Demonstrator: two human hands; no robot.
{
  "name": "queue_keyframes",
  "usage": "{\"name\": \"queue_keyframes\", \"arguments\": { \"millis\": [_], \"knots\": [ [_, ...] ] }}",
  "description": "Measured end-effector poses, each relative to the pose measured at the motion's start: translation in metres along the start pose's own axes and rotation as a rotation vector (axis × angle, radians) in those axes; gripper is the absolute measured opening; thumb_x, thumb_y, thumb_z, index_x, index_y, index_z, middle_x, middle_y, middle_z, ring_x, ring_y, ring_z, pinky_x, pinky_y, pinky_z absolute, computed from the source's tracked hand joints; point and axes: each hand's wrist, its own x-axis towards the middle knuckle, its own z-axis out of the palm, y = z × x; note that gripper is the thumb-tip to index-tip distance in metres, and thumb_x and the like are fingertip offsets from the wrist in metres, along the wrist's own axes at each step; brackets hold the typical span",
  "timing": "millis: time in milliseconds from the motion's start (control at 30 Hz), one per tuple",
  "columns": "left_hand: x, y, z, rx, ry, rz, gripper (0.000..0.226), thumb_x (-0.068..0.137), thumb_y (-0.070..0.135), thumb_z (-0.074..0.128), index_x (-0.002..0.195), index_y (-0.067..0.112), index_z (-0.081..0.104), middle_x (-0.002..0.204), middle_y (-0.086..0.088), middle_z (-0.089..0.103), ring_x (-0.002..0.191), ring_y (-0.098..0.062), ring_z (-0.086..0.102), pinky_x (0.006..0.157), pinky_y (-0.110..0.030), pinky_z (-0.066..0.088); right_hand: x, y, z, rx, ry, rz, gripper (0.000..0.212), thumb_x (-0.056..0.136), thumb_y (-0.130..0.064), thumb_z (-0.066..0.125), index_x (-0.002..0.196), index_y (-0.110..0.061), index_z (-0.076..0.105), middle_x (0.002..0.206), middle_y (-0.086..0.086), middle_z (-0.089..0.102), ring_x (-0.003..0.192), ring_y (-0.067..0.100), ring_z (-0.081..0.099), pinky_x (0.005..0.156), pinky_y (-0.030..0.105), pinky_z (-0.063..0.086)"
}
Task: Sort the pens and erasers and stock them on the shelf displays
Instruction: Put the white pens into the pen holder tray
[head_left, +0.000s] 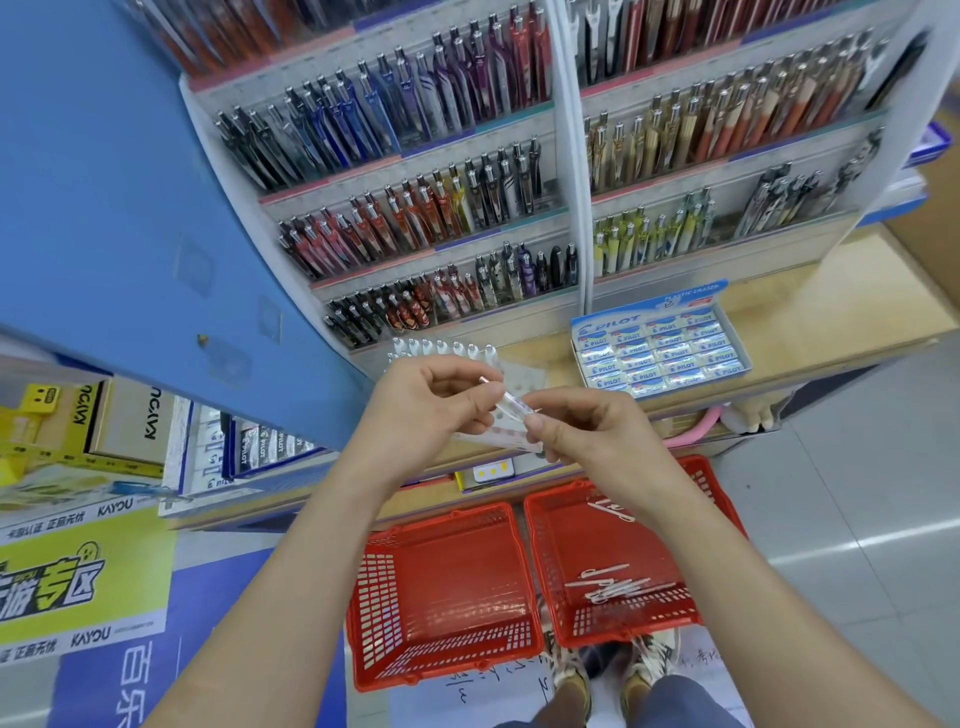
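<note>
Your left hand (431, 405) and right hand (582, 431) pinched one clear pen (511, 410) in their fingers; erasers (660, 353) sat boxed, loose pens (618, 584) lay unstocked in a basket (623, 631).

A clear pen (511, 409) is held slanted; loose pens (621, 584) lie in the right basket (623, 626); boxed erasers (662, 351) sit on the shelf (789, 317).

"PILOT" on eraser box (597, 326); "KAYOU" on cartons (124, 421).

Shows two red baskets (457, 566) (571, 545), one eraser box (605, 321), two hands (431, 400) (582, 431), one pinched pen (511, 408). Leaves shelf pens (415, 218) uncountable.
</note>
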Motion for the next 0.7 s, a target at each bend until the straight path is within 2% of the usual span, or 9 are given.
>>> {"name": "queue_keyframes", "arguments": {
  "millis": [67, 167, 267, 367, 433, 500, 600, 700],
  "knots": [
    [-0.003, 0.002, -0.002, 0.013, 0.013, 0.016, 0.008, 0.083, 0.004, 0.067, 0.088, 0.008, 0.072, 0.07, -0.01, 0.069, 0.062, -0.016, 0.067, 0.061, -0.022, 0.055, 0.001, -0.001, 0.001, -0.007, -0.007, 0.007, 0.011, 0.086, -0.014, 0.067, 0.096, -0.014, 0.073, 0.073, 0.007, 0.068, 0.063, 0.014, 0.058, 0.064, 0.024, 0.049],
    [-0.005, 0.003, -0.01, 0.016, 0.182, 0.052, 0.011, 0.084, 0.002, 0.066, 0.083, 0.012, 0.072, 0.068, -0.01, 0.07, 0.06, -0.017, 0.068, 0.058, -0.021, 0.055, 0.006, 0.005, -0.001, -0.112, 0.069, 0.033, 0.014, 0.091, -0.024, 0.062, 0.094, -0.016, 0.073, 0.083, 0.009, 0.07, 0.076, 0.011, 0.063, 0.074, 0.025, 0.05],
    [-0.005, 0.001, -0.026, 0.126, 0.36, 0.156, 0.017, 0.083, 0.006, 0.068, 0.077, 0.021, 0.071, 0.065, -0.003, 0.07, 0.06, -0.016, 0.069, 0.061, -0.025, 0.057, 0.014, 0.022, -0.011, -0.151, 0.267, 0.104, 0.011, 0.092, -0.027, 0.06, 0.092, -0.021, 0.069, 0.085, 0.015, 0.066, 0.074, 0.017, 0.058, 0.063, 0.026, 0.046],
    [-0.004, -0.002, -0.037, 0.283, 0.443, 0.23, 0.02, 0.082, 0.012, 0.07, 0.075, 0.031, 0.069, 0.062, 0.005, 0.069, 0.059, -0.011, 0.068, 0.065, -0.03, 0.059, 0.021, 0.038, -0.016, -0.155, 0.303, 0.198, 0.016, 0.091, -0.035, 0.059, 0.098, -0.022, 0.064, 0.087, 0.011, 0.066, 0.078, 0.021, 0.062, 0.062, 0.03, 0.045],
    [-0.003, -0.004, -0.038, 0.373, 0.474, 0.259, 0.022, 0.082, 0.016, 0.07, 0.072, 0.035, 0.067, 0.062, 0.008, 0.068, 0.059, -0.01, 0.067, 0.068, -0.035, 0.059, 0.026, 0.045, -0.012, -0.174, 0.261, 0.238, 0.02, 0.091, -0.036, 0.058, 0.106, -0.023, 0.06, 0.09, 0.002, 0.065, 0.08, 0.019, 0.06, 0.069, 0.035, 0.046],
    [-0.002, -0.007, -0.036, 0.448, 0.474, 0.279, 0.02, 0.082, 0.017, 0.07, 0.072, 0.034, 0.068, 0.062, 0.007, 0.068, 0.06, -0.015, 0.067, 0.067, -0.039, 0.058, 0.03, 0.049, -0.007, -0.19, 0.239, 0.261, 0.026, 0.091, -0.037, 0.058, 0.114, -0.024, 0.056, 0.095, -0.002, 0.065, 0.082, 0.018, 0.06, 0.075, 0.037, 0.047],
    [-0.001, -0.015, -0.03, 0.553, 0.446, 0.337, 0.007, 0.084, 0.018, 0.069, 0.078, 0.019, 0.073, 0.062, -0.001, 0.068, 0.062, -0.023, 0.067, 0.065, -0.042, 0.056, 0.035, 0.057, 0.002, -0.185, 0.223, 0.291, 0.035, 0.089, -0.038, 0.06, 0.12, -0.024, 0.055, 0.102, 0.001, 0.067, 0.08, 0.017, 0.059, 0.077, 0.036, 0.048],
    [0.003, -0.024, -0.023, 0.626, 0.415, 0.377, 0.007, 0.084, 0.019, 0.068, 0.079, 0.016, 0.073, 0.061, 0.002, 0.067, 0.06, -0.02, 0.064, 0.062, -0.039, 0.054, 0.037, 0.061, 0.007, -0.162, 0.244, 0.296, 0.04, 0.086, -0.038, 0.065, 0.121, -0.022, 0.056, 0.1, 0.005, 0.068, 0.073, 0.015, 0.057, 0.075, 0.039, 0.049]
  ]
}}
